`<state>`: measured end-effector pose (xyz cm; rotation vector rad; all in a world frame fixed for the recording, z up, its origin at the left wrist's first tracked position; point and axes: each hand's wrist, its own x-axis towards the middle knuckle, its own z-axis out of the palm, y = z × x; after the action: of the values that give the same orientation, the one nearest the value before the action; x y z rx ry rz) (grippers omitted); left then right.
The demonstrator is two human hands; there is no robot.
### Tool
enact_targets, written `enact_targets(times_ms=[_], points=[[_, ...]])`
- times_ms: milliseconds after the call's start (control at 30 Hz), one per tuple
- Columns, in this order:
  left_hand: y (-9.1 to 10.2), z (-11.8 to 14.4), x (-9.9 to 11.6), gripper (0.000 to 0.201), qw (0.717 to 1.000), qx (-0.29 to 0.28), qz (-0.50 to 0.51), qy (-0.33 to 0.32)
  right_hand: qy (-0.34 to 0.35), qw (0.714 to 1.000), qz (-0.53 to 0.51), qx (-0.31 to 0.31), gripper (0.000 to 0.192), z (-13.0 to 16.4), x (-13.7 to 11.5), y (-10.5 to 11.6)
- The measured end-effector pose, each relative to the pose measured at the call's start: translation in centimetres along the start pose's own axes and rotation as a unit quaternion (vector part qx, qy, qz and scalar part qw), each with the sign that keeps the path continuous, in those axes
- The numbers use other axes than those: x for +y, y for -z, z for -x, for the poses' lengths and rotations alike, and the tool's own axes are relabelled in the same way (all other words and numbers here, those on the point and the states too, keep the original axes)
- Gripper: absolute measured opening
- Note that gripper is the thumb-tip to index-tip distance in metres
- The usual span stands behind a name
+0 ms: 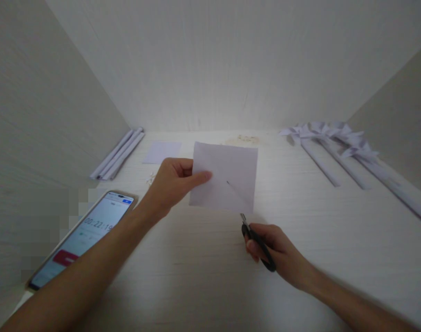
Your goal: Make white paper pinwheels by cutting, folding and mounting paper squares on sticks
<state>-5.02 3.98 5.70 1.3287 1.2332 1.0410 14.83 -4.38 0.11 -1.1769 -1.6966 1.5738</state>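
Note:
Pinched at its left edge, a square sheet of white paper [227, 161] is held up by my left hand [174, 182], thumb on the near face. A small dark mark or hole shows near the sheet's middle, with a faint line running from it to the lower right. My right hand [269, 246] is closed around a black-handled utility knife [260, 249]. Its metal tip points up, just under the sheet's lower edge; whether it touches the paper I cannot tell.
Rolled paper sticks [119, 154] lie at the left wall, near another paper square [162, 152]. A phone [89, 230] running a timer lies under my left forearm. Several paper pinwheels [321, 133] on sticks rest at the right. Small scraps [248, 138] lie at the back wall.

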Motion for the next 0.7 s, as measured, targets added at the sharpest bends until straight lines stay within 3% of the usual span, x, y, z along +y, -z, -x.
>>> enact_targets(times_ms=[300,533,633,700], points=[[-0.22,0.02,-0.26,0.015,0.995,-0.099,0.011,0.016,0.004,0.999,-0.046,0.014,0.040,-0.35,-0.14,0.16],[-0.08,0.39,0.07,0.012,0.973,-0.225,-0.003,0.049,0.012,0.999,-0.047,-0.002,0.040,-0.25,-0.15,0.32],[0.19,0.24,0.12,0.016,0.978,-0.204,-0.006,0.042,0.012,0.999,-0.047,-0.001,0.042,-0.28,-0.20,0.38],[0.30,0.06,0.02,0.013,0.988,-0.152,0.004,0.031,0.011,0.999,-0.046,0.007,0.043,-0.31,-0.25,0.42]])
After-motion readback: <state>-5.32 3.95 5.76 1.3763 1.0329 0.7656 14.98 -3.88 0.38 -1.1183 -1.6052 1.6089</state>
